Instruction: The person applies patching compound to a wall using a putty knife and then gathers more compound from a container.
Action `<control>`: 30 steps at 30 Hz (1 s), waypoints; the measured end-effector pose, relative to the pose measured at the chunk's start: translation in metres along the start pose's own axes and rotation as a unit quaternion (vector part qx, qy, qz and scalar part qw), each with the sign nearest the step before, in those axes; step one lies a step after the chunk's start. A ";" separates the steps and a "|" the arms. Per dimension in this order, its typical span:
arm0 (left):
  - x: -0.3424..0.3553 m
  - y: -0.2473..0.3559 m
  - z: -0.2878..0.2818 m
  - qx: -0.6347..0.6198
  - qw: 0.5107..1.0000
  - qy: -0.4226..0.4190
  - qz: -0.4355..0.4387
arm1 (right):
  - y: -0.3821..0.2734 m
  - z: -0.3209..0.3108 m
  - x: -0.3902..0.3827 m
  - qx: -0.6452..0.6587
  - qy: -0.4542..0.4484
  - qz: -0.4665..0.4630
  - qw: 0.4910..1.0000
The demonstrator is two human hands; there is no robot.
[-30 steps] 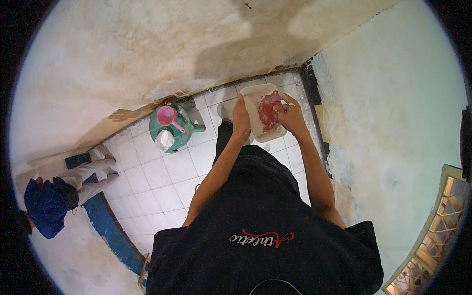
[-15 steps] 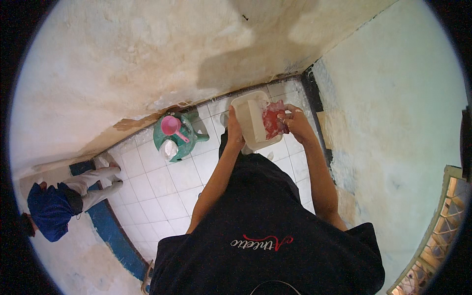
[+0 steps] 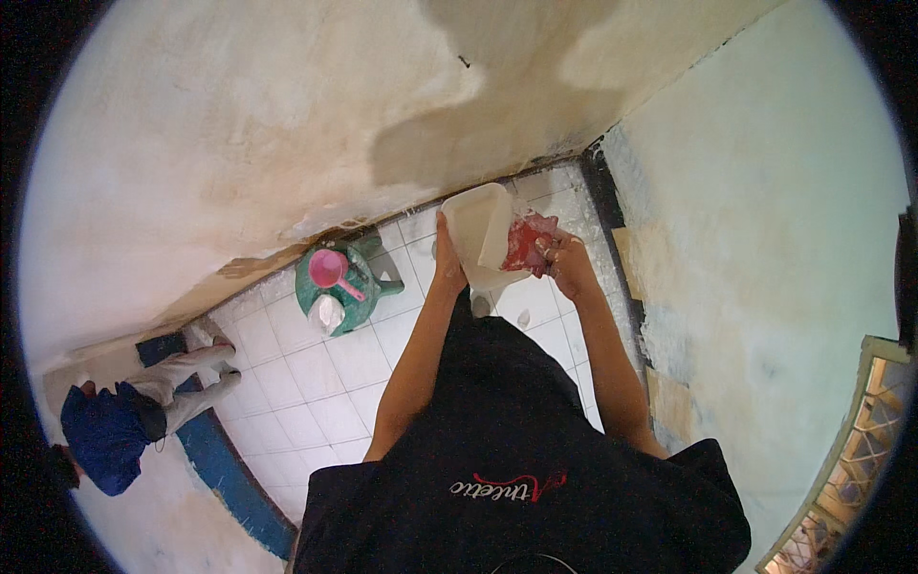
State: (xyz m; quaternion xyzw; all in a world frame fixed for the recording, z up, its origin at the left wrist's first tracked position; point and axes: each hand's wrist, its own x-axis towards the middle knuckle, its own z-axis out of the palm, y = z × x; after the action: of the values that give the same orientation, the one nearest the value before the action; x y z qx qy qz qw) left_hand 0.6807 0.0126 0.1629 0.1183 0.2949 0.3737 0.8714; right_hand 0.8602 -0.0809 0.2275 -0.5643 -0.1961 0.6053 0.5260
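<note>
My left hand (image 3: 449,258) is closed on the left side of a cream plastic tub (image 3: 474,203), fingers mostly hidden under it. Pale, smooth paste (image 3: 470,234) shows inside. In my right hand (image 3: 572,266) is a red putty scraper (image 3: 526,245) smeared with white, its edge at the tub's right side. The tub is tilted, and I cannot tell whether the scraper touches its rim.
A green plastic stool (image 3: 361,308) stands on the white tiled floor (image 3: 296,370), bearing a pink dipper (image 3: 328,269) and a white bundle (image 3: 327,313). Patchy plastered walls meet ahead. A person in blue (image 3: 100,435) is at far left; a window grille (image 3: 841,478) is at right.
The tub has tipped over toward the right. The scraper has shifted slightly down in view, staying beside the tub's right side. Both hands keep their hold.
</note>
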 end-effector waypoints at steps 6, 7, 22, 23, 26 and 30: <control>0.054 0.002 -0.020 -0.004 0.999 -0.030 0.010 | 0.009 -0.006 0.041 0.097 0.028 0.031 0.994; 0.062 0.002 -0.024 -0.011 0.999 -0.042 0.010 | 0.011 -0.009 0.047 0.118 0.014 0.023 0.993; 0.073 0.057 -0.102 -0.041 0.988 0.107 0.103 | -0.003 0.035 0.219 0.140 -0.041 -0.179 0.973; 0.066 0.056 -0.099 0.011 0.981 0.161 0.111 | -0.002 0.029 0.236 0.138 -0.035 -0.174 0.974; 0.054 0.049 -0.123 -0.090 0.986 0.109 0.092 | -0.031 0.018 0.286 0.076 -0.055 -0.169 0.981; 0.003 0.046 -0.180 -0.057 0.971 0.159 0.167 | -0.077 0.079 0.291 -0.760 0.097 -0.188 0.614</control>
State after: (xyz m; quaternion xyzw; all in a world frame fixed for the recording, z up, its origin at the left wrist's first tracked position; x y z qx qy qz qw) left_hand 0.5472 0.0436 0.0375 0.0550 0.3836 0.5444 0.7439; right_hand 0.8775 0.2252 0.1754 -0.7682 -0.6359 0.0690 0.0270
